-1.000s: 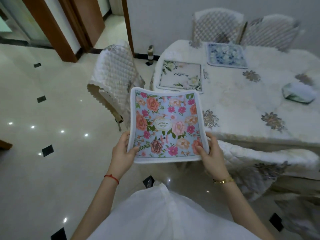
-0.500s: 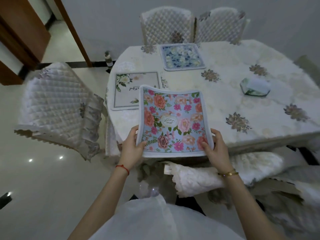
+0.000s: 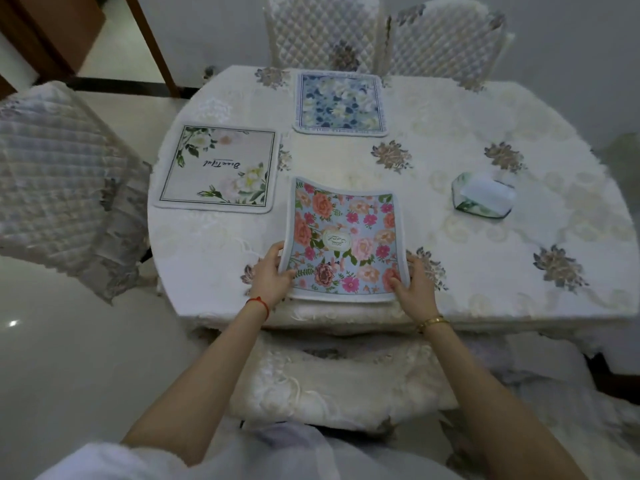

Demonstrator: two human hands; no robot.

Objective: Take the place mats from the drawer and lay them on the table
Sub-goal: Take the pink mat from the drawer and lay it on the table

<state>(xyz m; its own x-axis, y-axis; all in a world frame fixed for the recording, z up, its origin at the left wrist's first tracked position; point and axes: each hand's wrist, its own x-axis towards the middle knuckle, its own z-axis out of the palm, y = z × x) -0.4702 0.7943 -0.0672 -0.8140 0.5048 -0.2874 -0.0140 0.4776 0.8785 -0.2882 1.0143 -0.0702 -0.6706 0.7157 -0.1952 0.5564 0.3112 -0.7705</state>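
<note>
head view: nearest us, white clothing (image 3: pixel 214 459) is filling the bottom edge, blurred and cut off by the frame, so we are not making out its shape. just beyond it, a chair seat (image 3: pixel 332 386) in pale embroidered fabric is tucked under the near rim of the table (image 3: pixel 502 237), its legs hidden beneath the cloth. our left hand (image 3: pixel 273 275), with a red string at the wrist, is pinching the left edge of the pink floral mat (image 3: pixel 343 244), thumb on top and fingers curled under. our right hand (image 3: pixel 414 289), with a gold bracelet, is gripping the right edge the same way; its fingertips are hidden below the mat. the mat is soft and rectangular with a pale border, its near edge resting close to the table's rim while its sides are bowing upward, and we cannot tell how much of its far edge is touching the cloth. the tablecloth is cream, textured, dotted with grey flower motifs. to the left and farther off, a white mat with green leaves (image 3: pixel 218 169) is lying flat, its lettering upside down to us. to the right, well apart, a glassy green-edged object (image 3: pixel 483 195) is sitting, too blurred to name. farther still, a blue floral mat (image 3: pixel 341 103) is lying flat near the far rim. quilted chair covers are standing behind it (image 3: pixel 322 32) (image 3: pixel 446 36), and another at the left (image 3: pixel 65 174), partly cropped.
</note>
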